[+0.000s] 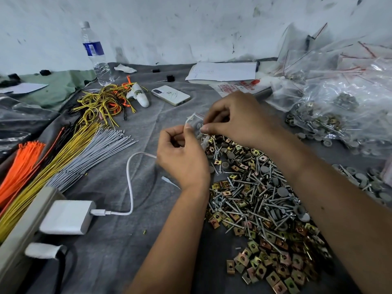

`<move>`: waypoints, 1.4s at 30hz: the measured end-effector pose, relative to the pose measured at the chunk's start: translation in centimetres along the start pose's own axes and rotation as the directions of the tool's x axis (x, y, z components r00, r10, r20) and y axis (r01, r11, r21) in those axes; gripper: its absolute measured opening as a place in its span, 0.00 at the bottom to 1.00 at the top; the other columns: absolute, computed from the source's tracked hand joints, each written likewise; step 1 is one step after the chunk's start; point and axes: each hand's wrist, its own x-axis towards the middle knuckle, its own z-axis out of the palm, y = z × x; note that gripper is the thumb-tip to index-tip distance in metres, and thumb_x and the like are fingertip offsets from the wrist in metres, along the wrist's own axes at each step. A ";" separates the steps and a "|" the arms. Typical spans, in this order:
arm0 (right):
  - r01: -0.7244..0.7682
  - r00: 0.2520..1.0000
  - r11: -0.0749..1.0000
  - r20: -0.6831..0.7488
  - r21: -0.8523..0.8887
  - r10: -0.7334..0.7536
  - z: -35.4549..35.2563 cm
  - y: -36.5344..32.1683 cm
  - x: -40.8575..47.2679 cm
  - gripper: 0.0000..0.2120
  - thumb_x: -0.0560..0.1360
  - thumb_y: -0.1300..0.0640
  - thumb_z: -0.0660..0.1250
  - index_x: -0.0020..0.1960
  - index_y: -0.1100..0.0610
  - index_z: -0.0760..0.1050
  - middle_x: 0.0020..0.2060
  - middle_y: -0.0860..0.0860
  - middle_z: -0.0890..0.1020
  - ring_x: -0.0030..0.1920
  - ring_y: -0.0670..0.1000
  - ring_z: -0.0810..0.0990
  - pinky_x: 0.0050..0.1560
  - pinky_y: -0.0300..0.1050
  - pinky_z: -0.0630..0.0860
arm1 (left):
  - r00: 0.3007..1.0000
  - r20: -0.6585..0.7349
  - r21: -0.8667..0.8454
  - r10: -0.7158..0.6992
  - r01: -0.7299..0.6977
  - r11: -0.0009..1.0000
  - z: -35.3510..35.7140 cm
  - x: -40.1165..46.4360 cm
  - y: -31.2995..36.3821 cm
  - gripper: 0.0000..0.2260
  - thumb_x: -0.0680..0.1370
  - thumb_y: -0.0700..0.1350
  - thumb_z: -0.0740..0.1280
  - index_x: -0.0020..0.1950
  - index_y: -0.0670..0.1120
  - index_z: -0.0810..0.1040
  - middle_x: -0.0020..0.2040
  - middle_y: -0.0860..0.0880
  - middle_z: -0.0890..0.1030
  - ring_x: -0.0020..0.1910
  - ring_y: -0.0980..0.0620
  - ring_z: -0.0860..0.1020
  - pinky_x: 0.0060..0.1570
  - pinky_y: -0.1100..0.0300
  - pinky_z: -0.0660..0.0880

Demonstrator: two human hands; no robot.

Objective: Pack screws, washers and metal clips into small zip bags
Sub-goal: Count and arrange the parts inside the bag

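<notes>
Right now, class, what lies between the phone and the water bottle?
In the head view, a white handheld tool and tangled yellow and orange wires.

Hardware pile (261,200) lies right of charger (67,217), phone (170,95) behind, filled bags (339,111) far right.

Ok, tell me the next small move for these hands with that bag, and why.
Probably drop the grey washers into the small zip bag: the left hand pinches its edge, and the right hand holds the pieces at its mouth. I cannot tell whether it already holds screws or clips.
</notes>
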 end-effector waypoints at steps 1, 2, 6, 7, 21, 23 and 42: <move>-0.003 1.000 1.000 -0.007 0.010 0.003 0.1 0.1 0.0 0.06 0.71 0.49 0.79 0.45 0.49 0.86 0.35 0.42 0.85 0.36 0.36 0.82 0.33 0.24 0.71 | 1.000 -0.012 -0.003 -0.007 0.007 1.000 0.0 0.1 0.0 0.09 0.77 0.38 0.72 0.39 0.49 0.78 0.33 0.52 0.77 0.32 0.55 0.73 0.37 0.59 0.73; -0.006 0.999 0.999 -0.034 0.036 0.007 0.1 0.2 0.1 0.05 0.72 0.49 0.78 0.45 0.49 0.86 0.35 0.42 0.86 0.36 0.35 0.83 0.33 0.24 0.71 | 0.999 -0.026 -0.010 -0.018 0.017 1.000 0.0 0.1 0.0 0.09 0.77 0.38 0.72 0.39 0.49 0.79 0.33 0.52 0.78 0.33 0.56 0.74 0.38 0.60 0.73; -0.070 0.981 0.992 -0.172 0.103 0.087 0.5 2.1 1.1 0.04 0.78 0.55 0.74 0.50 0.54 0.85 0.38 0.45 0.87 0.34 0.38 0.83 0.31 0.24 0.71 | 0.996 -0.079 -0.036 -0.042 0.039 0.999 0.0 0.4 0.0 0.10 0.77 0.37 0.72 0.38 0.49 0.79 0.34 0.52 0.78 0.33 0.58 0.74 0.37 0.64 0.73; -0.103 0.982 0.994 -0.155 0.027 0.106 0.7 2.8 1.4 0.04 0.78 0.56 0.73 0.51 0.54 0.85 0.41 0.46 0.87 0.36 0.39 0.83 0.31 0.24 0.71 | 0.995 -0.085 -0.033 -0.044 0.041 0.999 0.0 0.4 0.0 0.10 0.77 0.37 0.72 0.38 0.49 0.79 0.34 0.52 0.78 0.33 0.58 0.74 0.37 0.65 0.73; -0.035 0.944 0.920 0.289 -0.391 0.158 2.2 4.1 3.9 0.10 0.76 0.62 0.73 0.57 0.55 0.83 0.53 0.51 0.83 0.54 0.51 0.82 0.54 0.44 0.77 | 0.994 -0.087 -0.034 -0.060 0.057 0.998 -0.1 0.5 0.2 0.09 0.77 0.38 0.72 0.39 0.48 0.79 0.34 0.52 0.77 0.34 0.58 0.74 0.38 0.65 0.73; -0.008 0.930 0.879 0.320 -0.476 0.182 1.7 4.1 3.3 0.08 0.76 0.57 0.74 0.55 0.54 0.83 0.50 0.52 0.84 0.50 0.53 0.83 0.52 0.47 0.78 | 0.995 -0.079 -0.027 -0.061 0.059 0.998 0.0 0.4 0.2 0.09 0.77 0.38 0.72 0.39 0.48 0.79 0.35 0.52 0.78 0.34 0.57 0.74 0.38 0.64 0.73; -0.056 0.995 0.895 0.052 -0.443 0.088 0.2 5.1 -0.8 0.07 0.75 0.50 0.76 0.52 0.45 0.85 0.47 0.42 0.80 0.39 0.38 0.73 0.36 0.32 0.65 | 0.998 -0.051 0.000 -0.049 0.049 0.999 0.0 0.2 0.1 0.08 0.77 0.40 0.73 0.40 0.48 0.79 0.34 0.53 0.77 0.34 0.56 0.74 0.37 0.62 0.74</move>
